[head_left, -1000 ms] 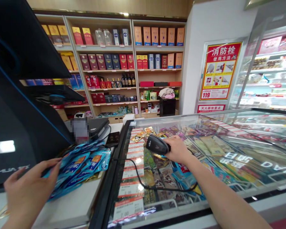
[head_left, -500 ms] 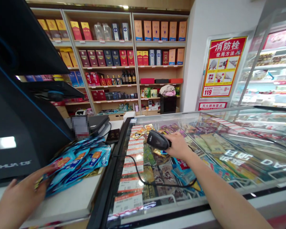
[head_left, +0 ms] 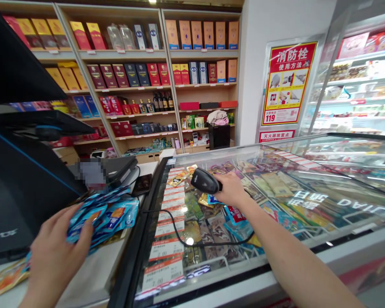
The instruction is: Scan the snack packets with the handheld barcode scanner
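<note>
A black barcode scanner [head_left: 205, 180] is in my right hand [head_left: 231, 188], its fingers wrapped around the handle over the glass top [head_left: 218, 252] of a display freezer. My left hand [head_left: 60, 239] reaches over a pile of blue snack packets [head_left: 115, 216] on the counter at left. Its thumb and fingers are apart, with the fingertips touching the near packets. An orange-gold packet [head_left: 9, 278] lies left of that wrist. Small gold packets [head_left: 179, 177] rest on the glass beyond the scanner, and a red-and-blue packet [head_left: 235, 214] shows under my right forearm.
The scanner's black cable [head_left: 179, 239] loops across the glass. A dark cash-register screen [head_left: 16, 55] and its stand occupy the left side. A phone [head_left: 143, 185] lies beside the packet pile. Shelves of boxes and bottles [head_left: 131, 77] stand behind.
My left hand has moved right, onto the blue packets. The orange-gold packet now shows at lower left. My right hand still holds the scanner; the whole view has shifted slightly.
</note>
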### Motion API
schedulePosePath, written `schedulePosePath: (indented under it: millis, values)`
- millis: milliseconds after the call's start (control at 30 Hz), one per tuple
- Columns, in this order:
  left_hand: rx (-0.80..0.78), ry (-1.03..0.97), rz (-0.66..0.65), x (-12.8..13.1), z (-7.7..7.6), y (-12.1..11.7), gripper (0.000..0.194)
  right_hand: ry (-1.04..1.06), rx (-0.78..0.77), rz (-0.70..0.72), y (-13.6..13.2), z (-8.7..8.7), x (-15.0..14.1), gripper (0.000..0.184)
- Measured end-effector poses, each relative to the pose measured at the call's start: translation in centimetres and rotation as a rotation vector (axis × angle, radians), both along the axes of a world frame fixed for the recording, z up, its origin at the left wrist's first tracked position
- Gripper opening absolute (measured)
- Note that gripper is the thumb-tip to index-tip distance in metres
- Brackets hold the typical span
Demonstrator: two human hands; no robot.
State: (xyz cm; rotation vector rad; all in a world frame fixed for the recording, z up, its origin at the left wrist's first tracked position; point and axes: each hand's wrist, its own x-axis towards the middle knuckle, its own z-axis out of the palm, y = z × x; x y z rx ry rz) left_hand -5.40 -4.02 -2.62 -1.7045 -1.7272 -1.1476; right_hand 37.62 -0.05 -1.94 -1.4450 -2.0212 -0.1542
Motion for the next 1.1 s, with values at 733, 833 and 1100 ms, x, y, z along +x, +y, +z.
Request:
schedulePosePath:
  millis: [733, 833, 1100]
  values:
    - [-0.803, 0.22, -0.072, 21.0, -1.4, 17.2, 0.058, 0.028, -0.066, -0.043, 0.8, -0.5, 0.0, 0.021]
    - [-0.839, 0.232, -0.081, 20.8, -1.0, 16.8, 0.044, 0.015, -0.063, -0.035, 0.8, -0.6, -0.2, 0.021]
    - [-0.746, 0.105, -0.175, 19.3, -0.4, 12.0, 0.031, -0.014, -0.073, -0.036, 0.7, -0.7, -0.4, 0.017]
